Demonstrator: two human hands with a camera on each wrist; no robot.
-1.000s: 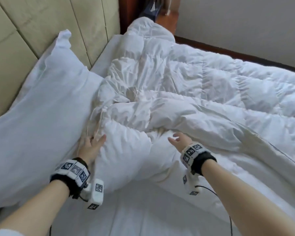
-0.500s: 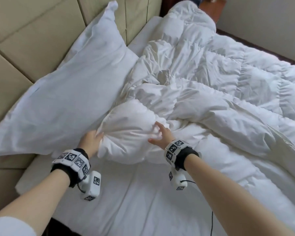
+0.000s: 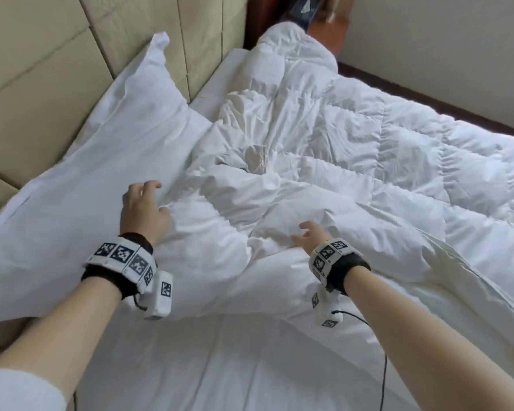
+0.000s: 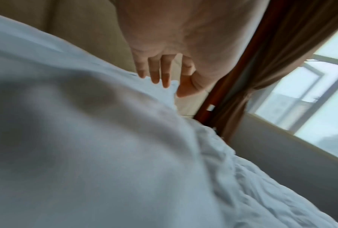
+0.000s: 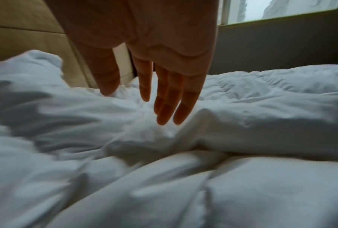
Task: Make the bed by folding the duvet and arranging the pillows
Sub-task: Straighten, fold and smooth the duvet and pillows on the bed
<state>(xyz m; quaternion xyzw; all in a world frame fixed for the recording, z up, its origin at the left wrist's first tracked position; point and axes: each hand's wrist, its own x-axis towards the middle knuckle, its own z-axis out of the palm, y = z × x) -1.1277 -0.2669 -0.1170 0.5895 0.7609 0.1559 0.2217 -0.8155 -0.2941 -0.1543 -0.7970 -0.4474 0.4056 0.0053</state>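
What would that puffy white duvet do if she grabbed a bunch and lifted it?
The duvet would probably flop and drape rather than hold a shape: it already lies in soft, crumpled folds. It looks light for its bulk, judging by the puffy quilted squares. Its smooth cover may slide, so the open right hand above it would likely need a full fistful.

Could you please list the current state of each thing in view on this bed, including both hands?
duvet: crumpled, not folded, bunched beside the pillow.
pillow: lying tilted against the headboard.
left hand: fingers loosely bent over the duvet edge, no grip.
right hand: open, fingers spread over the duvet.
bed sheet: exposed, lightly creased.
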